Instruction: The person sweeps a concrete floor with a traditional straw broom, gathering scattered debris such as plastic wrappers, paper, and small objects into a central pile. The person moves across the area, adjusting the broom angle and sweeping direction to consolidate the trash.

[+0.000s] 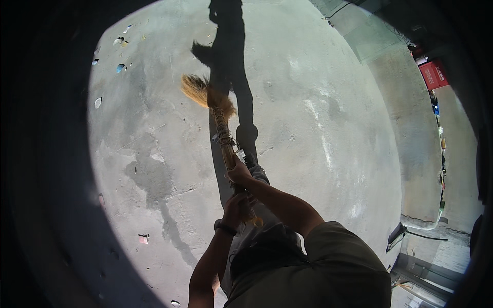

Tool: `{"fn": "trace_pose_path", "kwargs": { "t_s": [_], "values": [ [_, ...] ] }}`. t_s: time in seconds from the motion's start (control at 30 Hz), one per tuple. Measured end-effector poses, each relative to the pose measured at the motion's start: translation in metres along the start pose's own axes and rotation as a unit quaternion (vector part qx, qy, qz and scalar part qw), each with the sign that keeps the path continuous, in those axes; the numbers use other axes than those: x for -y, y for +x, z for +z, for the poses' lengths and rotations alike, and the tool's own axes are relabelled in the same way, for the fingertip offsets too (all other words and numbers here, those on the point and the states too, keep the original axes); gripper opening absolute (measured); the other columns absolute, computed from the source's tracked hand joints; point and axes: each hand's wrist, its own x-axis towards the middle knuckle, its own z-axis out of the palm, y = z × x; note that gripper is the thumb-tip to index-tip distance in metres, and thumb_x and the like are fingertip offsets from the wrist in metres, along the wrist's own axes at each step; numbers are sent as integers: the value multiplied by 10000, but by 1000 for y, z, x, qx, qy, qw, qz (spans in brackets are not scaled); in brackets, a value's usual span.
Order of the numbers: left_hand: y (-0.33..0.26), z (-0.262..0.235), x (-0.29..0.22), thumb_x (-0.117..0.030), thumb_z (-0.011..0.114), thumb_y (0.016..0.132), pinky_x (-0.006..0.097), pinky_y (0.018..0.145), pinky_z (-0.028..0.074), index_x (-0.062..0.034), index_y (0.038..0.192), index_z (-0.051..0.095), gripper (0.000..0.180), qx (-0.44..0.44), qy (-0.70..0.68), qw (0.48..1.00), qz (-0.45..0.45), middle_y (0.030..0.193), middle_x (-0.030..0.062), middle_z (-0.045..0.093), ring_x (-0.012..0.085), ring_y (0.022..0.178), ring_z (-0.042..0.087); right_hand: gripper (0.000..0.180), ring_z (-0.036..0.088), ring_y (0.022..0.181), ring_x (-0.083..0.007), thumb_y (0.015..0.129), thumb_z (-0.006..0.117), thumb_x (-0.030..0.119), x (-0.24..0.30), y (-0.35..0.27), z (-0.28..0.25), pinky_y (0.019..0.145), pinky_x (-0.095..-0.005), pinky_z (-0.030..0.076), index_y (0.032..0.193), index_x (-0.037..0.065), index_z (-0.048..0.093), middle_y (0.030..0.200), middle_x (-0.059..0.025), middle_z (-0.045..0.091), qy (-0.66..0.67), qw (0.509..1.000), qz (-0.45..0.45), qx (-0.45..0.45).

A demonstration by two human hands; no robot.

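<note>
- Grey, sunlit concrete floor (308,174); small litter scraps (120,68) at left;
- Long-handled, straw-coloured bristle broom (223,134): before the person, head pointing away; floor contact cannot be told;
- Right hand (239,172): clasped around the mid-handle;
- Left hand (235,209): wrapped around the handle's near end.

Left hand (235,210), right hand (240,172) around broom (223,131)
</note>
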Motion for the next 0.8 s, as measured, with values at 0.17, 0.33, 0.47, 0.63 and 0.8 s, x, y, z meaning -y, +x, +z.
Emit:
{"fn": "trace_pose_path", "kwargs": {
  "t_s": [0.17, 0.33, 0.47, 0.63, 0.8],
  "values": [
    [204, 125, -31, -227, 608, 940, 278, 608, 490, -27, 1000, 602, 208, -14, 61, 995, -82, 796, 19, 620, 124, 658, 579, 881, 664, 745, -268, 772, 700, 26, 0, 126, -195, 593, -393, 573, 1511, 108, 228, 1006, -190, 609, 49, 991, 55, -116],
    [352, 156, -49, -190, 639, 900, 254, 489, 360, -98, 757, 528, 203, -56, 109, 980, -160, 640, -19, 491, 92, 525, 452, 278, 586, 590, -229, 807, 674, 100, -11, 239, -294, 499, -385, 519, 1010, -6, 516, 738, -111, 552, 156, 954, 254, -20],
    [261, 87, -102, -116, 594, 901, 259, 447, 388, -109, 1004, 476, 157, -219, 58, 971, -71, 716, 11, 523, 86, 506, 466, 690, 650, 698, -237, 769, 704, 95, 6, 233, -138, 582, -372, 545, 1290, -14, 265, 838, -154, 632, 85, 962, 250, 71],
    [66, 55, -150, -114, 560, 903, 260, 466, 418, -255, 1405, 275, 594, -444, -25, 895, -17, 800, 36, 516, 97, 570, 483, 961, 664, 789, -278, 744, 751, 163, 82, 111, 70, 663, -405, 544, 1456, 46, 115, 856, -182, 632, -7, 929, 226, 294],
    [77, 92, -183, -126, 563, 921, 254, 488, 409, -209, 1165, 389, 311, -464, -23, 883, 70, 771, 9, 497, 96, 552, 467, 886, 674, 758, -310, 694, 722, 125, 162, 125, 70, 641, -396, 536, 1445, 33, 261, 874, -207, 655, 43, 895, 124, 425]
  ]
}}
